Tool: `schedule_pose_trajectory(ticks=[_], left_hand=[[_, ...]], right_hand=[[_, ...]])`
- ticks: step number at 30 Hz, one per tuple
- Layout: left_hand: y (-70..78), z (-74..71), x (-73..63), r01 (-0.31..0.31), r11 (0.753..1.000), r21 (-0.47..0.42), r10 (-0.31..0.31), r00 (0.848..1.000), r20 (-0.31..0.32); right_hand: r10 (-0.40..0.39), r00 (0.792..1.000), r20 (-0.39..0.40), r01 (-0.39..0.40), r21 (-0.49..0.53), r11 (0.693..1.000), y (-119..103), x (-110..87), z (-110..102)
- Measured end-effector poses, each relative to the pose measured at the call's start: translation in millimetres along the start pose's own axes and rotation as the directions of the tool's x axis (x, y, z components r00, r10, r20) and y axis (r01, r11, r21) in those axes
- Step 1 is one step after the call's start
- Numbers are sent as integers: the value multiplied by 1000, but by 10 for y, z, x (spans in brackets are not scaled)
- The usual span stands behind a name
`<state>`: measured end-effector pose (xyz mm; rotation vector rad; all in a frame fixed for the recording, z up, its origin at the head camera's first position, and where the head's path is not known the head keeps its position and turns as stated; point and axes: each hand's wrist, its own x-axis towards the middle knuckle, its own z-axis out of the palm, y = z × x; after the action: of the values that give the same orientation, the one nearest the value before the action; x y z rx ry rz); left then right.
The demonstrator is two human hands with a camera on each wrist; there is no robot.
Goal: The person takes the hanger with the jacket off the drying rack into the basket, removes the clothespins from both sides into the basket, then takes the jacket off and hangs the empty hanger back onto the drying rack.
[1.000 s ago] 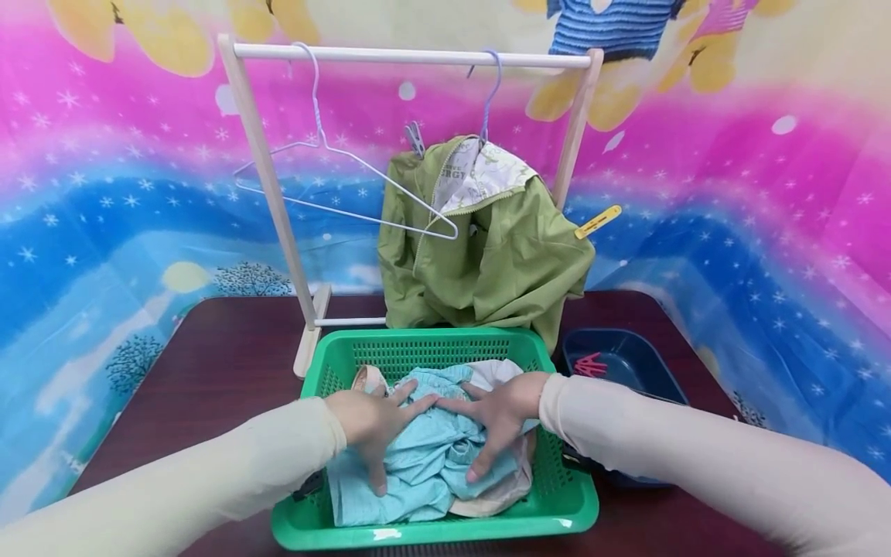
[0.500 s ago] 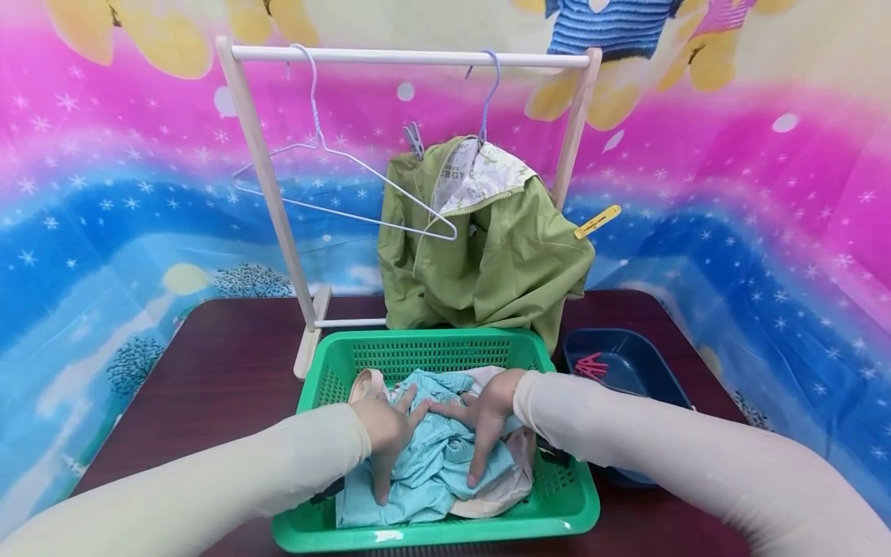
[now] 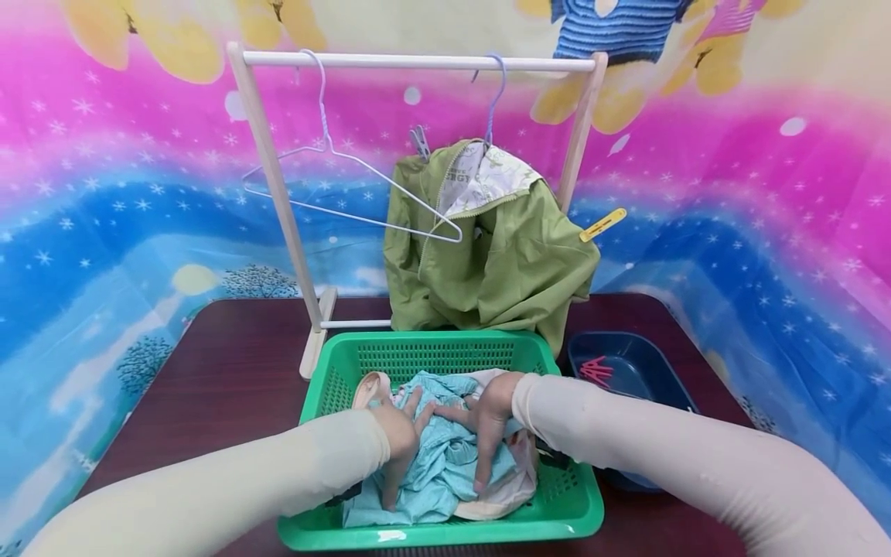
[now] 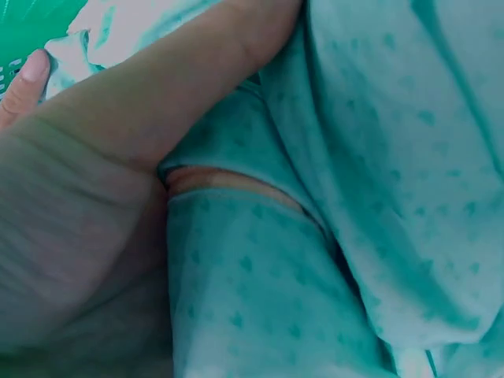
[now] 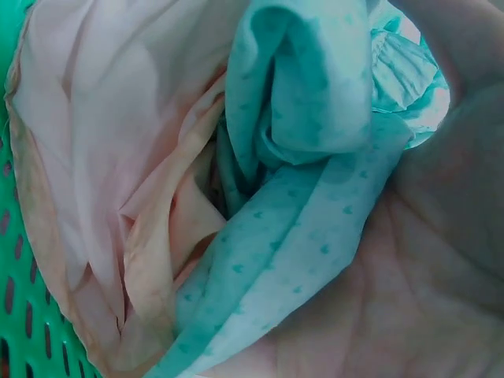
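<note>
A turquoise garment (image 3: 445, 456) with a small heart print lies crumpled in a green plastic basket (image 3: 487, 532). My left hand (image 3: 401, 445) presses down on its left side, the fingers mostly straight and pointing inward; the thumb lies along the fabric in the left wrist view. From the other side my right hand (image 3: 491, 422) rests on the same garment with thumb and fingers spread. A pale pink garment with a peach edge (image 5: 118, 157) sits beside it, against the basket's right wall. Peach-coloured cloth (image 3: 372, 388) shows at the back left. Some fingertips are hidden.
A wooden rack (image 3: 418, 60) stands behind the basket. From it hang a bare lilac hanger (image 3: 369, 166) and a green jacket (image 3: 480, 255) with a yellow clip (image 3: 602, 225) on one sleeve. A dark blue tub (image 3: 636, 371) with red clips (image 3: 595, 370) stands at right.
Both hands have moved closer together over the turquoise garment, the left hand shifting right and the right hand left. The cloth has bunched inward slightly between them.
</note>
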<state>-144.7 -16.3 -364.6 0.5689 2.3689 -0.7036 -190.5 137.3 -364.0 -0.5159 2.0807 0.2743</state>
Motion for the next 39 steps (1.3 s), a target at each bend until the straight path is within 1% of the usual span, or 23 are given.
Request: schedule_pose_trajectory(ticks=[4, 7, 10, 14, 17, 21, 26, 30, 33, 35, 36, 39], left_hand=[[57, -14, 20, 18, 1000, 17, -18, 1000, -4], [93, -19, 26, 32, 999, -17, -32, 999, -8], [121, -10, 44, 42, 998, -46, -43, 999, -10], [144, -3, 65, 49, 999, 10, -49, 999, -9], [147, -6, 69, 52, 998, 31, -52, 999, -10], [136, -8, 71, 53, 998, 14, -53, 998, -15], [119, 1, 63, 53, 999, 4, -53, 999, -5], [125, 11, 56, 57, 998, -9, -56, 998, 6], [127, 12, 52, 57, 998, -17, -57, 998, 11], [126, 14, 49, 52, 999, 11, -52, 999, 9], [126, 15, 47, 52, 999, 10, -52, 999, 8], [122, 21, 44, 49, 998, 38, -49, 999, 4]], right_hand=[[-7, 1000, -1, 7, -26, 1000, 2, 2, -1], [-12, 1000, 5, 12, -41, 999, -4, -2, -8], [-14, 1000, 22, 14, -21, 1000, -16, -40, -24], [-10, 999, 33, 10, 9, 1000, -30, -70, -27], [-5, 999, 33, 4, 17, 1000, -39, -77, -27], [2, 999, 38, -4, 40, 999, -39, -75, -45], [-1, 999, 32, 0, 28, 1000, -40, -56, -45], [2, 1000, 28, -3, 51, 999, -47, -64, -42], [-2, 1000, 26, 0, 42, 999, -34, -49, -35], [-8, 1000, 28, 7, 40, 999, -28, -48, -28], [-8, 1000, 28, 7, 43, 999, -26, -51, -25], [-9, 1000, 22, 8, 70, 998, -27, -61, -17]])
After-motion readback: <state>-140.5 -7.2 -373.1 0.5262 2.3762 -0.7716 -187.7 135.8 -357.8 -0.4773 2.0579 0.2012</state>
